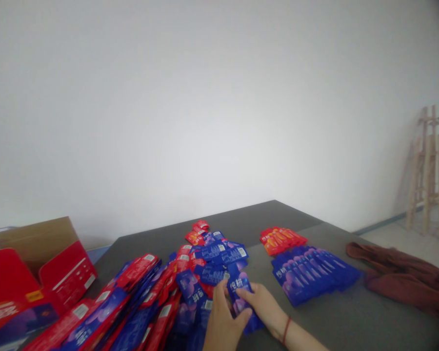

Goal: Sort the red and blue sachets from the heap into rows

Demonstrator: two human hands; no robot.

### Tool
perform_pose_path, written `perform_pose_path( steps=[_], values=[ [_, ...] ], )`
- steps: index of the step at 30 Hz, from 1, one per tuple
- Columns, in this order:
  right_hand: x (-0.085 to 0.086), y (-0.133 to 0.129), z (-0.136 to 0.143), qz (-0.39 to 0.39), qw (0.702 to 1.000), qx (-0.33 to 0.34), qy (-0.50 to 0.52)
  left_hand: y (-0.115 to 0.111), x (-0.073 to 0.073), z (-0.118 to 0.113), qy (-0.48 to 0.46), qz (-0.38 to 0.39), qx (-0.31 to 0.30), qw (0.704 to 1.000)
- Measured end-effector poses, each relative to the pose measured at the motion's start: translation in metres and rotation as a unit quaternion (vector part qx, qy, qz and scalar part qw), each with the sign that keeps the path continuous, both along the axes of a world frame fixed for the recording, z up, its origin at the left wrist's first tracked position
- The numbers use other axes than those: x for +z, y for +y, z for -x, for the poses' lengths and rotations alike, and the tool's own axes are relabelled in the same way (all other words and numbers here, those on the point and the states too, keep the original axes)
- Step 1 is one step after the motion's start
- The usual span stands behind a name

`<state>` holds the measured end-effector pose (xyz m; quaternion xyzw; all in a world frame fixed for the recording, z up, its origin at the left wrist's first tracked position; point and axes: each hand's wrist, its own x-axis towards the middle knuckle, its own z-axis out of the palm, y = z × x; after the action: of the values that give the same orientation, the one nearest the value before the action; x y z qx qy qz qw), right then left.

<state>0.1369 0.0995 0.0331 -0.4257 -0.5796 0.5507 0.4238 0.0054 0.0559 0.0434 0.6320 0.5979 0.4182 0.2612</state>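
- Both hands grasp one flat, blue, glossy rectangular packet with white lettering and purple rounded shapes (235,283); it sits between them, above the near side of the table's spread of packets.
- The left hand (225,314) has its grip on the packet's left side, thumb laid toward the lower part of the face.
- The right hand (265,304), with a thin dark-red cord (286,330) at the wrist, grips from the right, thumb across the printed face.
- The packet's long axis runs away from the person, leaning a little: the lettered end points outward and slightly left, the other end back toward the person and right. The printed face is up.
- Just beyond and to the left lies a loose heap of blue and red packets (214,251), pointing in mixed directions.
- Right of the hands, a fanned row of matching blue packets (314,273) overlaps, lettered ends outward and left.
- Beyond that row is a smaller fan of orange-red packets (281,239).
- Farther left are long, flat red-and-blue packages (131,302), then an open red cardboard box (68,278).
- A crumpled brown cloth (402,278) lies at the right of the dark grey table (270,217).
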Motion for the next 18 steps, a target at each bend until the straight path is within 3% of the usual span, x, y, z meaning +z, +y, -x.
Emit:
perform_pose_path(
  steps=[4,6,9,12,18],
  values=[
    [0.004,-0.003,0.000,-0.081,0.996,-0.023,-0.008,0.003,-0.009,-0.003,-0.133,0.036,-0.075,0.988],
    [0.006,-0.009,0.001,-0.054,0.998,-0.007,0.043,0.005,-0.008,-0.002,-0.202,0.033,-0.100,0.974],
    [0.007,-0.017,0.000,0.065,0.987,0.112,0.099,0.010,-0.004,0.005,-0.261,0.006,-0.072,0.963],
    [0.005,-0.019,-0.004,0.132,0.970,0.183,0.092,0.015,-0.006,0.011,-0.267,0.009,-0.030,0.963],
    [0.004,-0.012,-0.006,0.113,0.981,0.148,0.047,0.017,-0.015,0.009,-0.221,0.097,-0.046,0.969]
  ],
)
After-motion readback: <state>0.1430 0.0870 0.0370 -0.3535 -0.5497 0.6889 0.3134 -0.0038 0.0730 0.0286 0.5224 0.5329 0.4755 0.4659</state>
